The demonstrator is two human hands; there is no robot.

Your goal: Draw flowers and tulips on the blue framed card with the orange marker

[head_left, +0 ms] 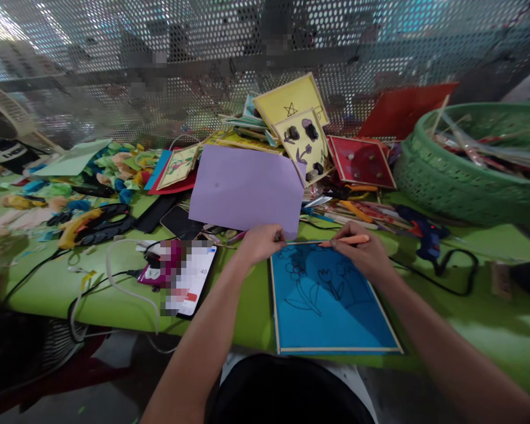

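The right hand pinches an orange pen in its fingers, tip at the top edge of the blue card lying on the worktop. The left hand presses curled fingers on the card's top left corner, just below the purple sheet. The flower outline looks under way; the next stroke calls for the card held steady.

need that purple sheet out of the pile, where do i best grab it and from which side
Pinch the purple sheet at its near right corner, coming from the front. That corner overhangs the clutter just above the blue card, and the back edge is tucked under the stacked cards.
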